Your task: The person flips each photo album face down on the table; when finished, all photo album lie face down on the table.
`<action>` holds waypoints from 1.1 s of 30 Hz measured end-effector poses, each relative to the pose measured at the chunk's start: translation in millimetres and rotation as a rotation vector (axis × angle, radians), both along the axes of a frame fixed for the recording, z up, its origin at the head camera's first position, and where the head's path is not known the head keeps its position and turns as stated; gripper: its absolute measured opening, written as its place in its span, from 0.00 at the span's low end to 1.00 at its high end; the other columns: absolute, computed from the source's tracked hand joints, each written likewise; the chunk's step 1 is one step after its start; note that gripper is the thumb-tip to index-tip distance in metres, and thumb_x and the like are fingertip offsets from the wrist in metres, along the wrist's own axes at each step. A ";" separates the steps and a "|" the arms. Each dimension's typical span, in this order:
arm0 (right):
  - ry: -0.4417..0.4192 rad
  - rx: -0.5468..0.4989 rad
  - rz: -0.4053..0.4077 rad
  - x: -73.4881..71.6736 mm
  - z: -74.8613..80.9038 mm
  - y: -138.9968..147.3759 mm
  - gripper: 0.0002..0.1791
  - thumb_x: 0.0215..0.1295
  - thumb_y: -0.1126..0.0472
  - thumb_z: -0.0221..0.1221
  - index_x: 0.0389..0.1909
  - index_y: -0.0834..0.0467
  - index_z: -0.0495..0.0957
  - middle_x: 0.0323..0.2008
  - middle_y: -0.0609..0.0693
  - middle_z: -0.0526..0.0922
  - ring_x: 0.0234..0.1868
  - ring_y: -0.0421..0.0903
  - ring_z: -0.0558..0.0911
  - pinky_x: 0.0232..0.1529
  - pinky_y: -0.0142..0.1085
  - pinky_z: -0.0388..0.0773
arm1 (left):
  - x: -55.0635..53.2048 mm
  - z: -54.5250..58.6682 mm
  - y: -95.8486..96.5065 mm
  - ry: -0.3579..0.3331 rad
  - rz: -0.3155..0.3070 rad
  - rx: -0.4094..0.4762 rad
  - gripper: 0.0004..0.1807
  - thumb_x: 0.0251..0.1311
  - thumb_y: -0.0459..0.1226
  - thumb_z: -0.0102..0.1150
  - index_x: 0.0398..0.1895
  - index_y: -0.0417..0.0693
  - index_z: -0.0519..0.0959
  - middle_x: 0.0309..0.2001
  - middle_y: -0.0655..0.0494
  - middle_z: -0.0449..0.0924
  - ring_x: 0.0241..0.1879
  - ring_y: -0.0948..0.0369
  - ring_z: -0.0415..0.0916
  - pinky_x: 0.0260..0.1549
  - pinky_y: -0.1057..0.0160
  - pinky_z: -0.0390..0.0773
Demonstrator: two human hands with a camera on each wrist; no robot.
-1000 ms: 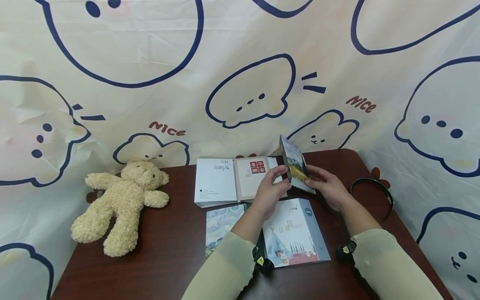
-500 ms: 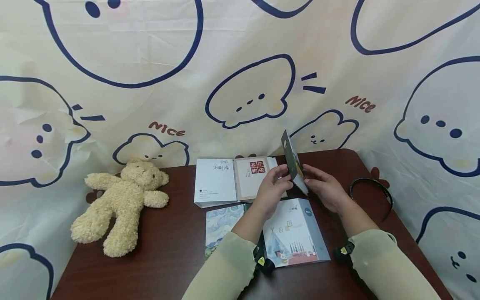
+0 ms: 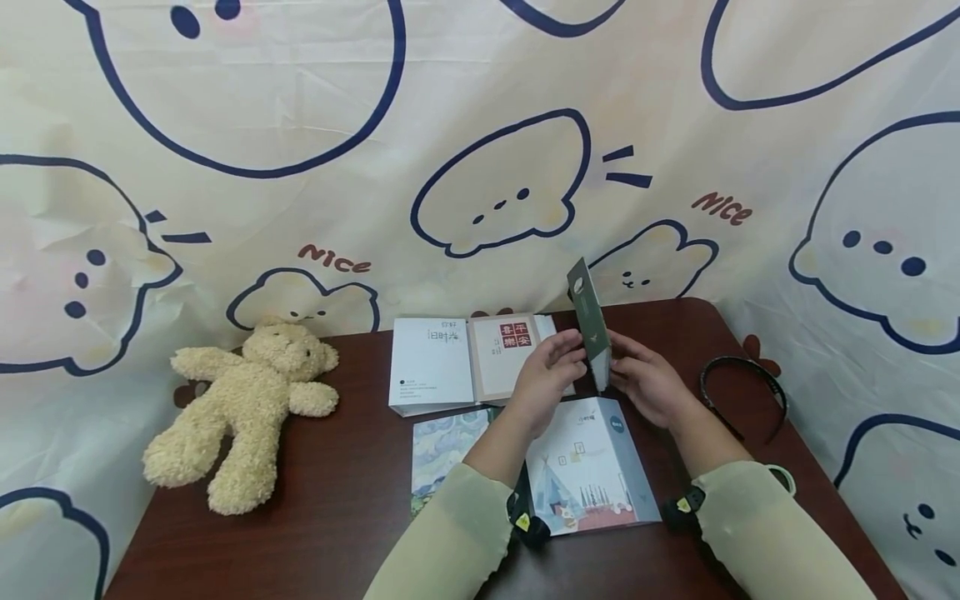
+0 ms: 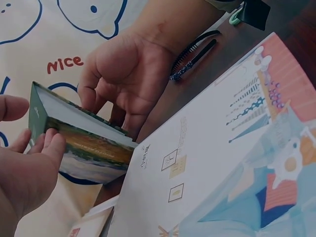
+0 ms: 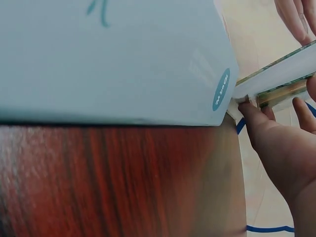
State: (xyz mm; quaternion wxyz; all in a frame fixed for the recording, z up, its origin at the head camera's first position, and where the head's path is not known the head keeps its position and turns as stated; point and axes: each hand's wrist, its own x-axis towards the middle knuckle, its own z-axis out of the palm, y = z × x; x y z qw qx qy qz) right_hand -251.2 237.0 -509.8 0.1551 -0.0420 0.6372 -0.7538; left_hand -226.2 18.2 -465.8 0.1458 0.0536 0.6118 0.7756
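Both hands hold a small thick book [image 3: 592, 325] on end near the table's back edge, its green spine towards the head camera. My left hand [image 3: 546, 377] has its fingers on one cover, a painted landscape [image 4: 94, 148] in the left wrist view. On the opposite side, my right hand [image 3: 647, 379] has bent fingers against the other cover, by the lower edge in the right wrist view. White page edges [image 4: 79, 114] show between the covers. Just in front lies a thick white-and-blue illustrated book [image 3: 585, 467], below the held book's bottom end.
A white book [image 3: 431, 362] and a beige book [image 3: 495, 367] with red print lie behind the left hand. A blue painted book [image 3: 446, 446] is partly under the left forearm. The teddy bear [image 3: 251, 408] lies left, a black headband [image 3: 750, 362] right.
Held between both hands, the small book has turned upright about its long side. Its painted cover has swung out of the head view, and the green spine now faces it.
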 end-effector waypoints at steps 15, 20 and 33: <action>0.040 0.119 -0.017 4.1 7.9 1.1 0.29 0.82 0.60 0.47 0.80 0.60 0.58 0.75 0.59 0.65 0.73 0.52 0.70 0.78 0.57 0.53 | 2.2 -4.0 2.8 0.001 -0.033 0.014 0.29 0.70 0.31 0.59 0.73 0.53 0.72 0.66 0.62 0.77 0.66 0.62 0.75 0.67 0.57 0.73; 0.063 0.130 -0.029 6.0 17.7 3.0 0.33 0.82 0.50 0.52 0.80 0.59 0.60 0.74 0.55 0.68 0.77 0.60 0.63 0.78 0.60 0.50 | 5.2 -3.8 4.3 -0.004 -0.051 -0.029 0.28 0.69 0.33 0.60 0.73 0.55 0.74 0.65 0.57 0.79 0.67 0.60 0.75 0.69 0.53 0.71; 0.147 0.180 0.001 8.0 46.7 10.4 0.35 0.81 0.42 0.50 0.80 0.56 0.60 0.74 0.55 0.68 0.68 0.46 0.74 0.75 0.62 0.57 | 7.7 -8.9 10.2 -0.011 -0.075 -0.133 0.26 0.69 0.37 0.62 0.70 0.61 0.76 0.61 0.60 0.81 0.63 0.62 0.77 0.66 0.53 0.74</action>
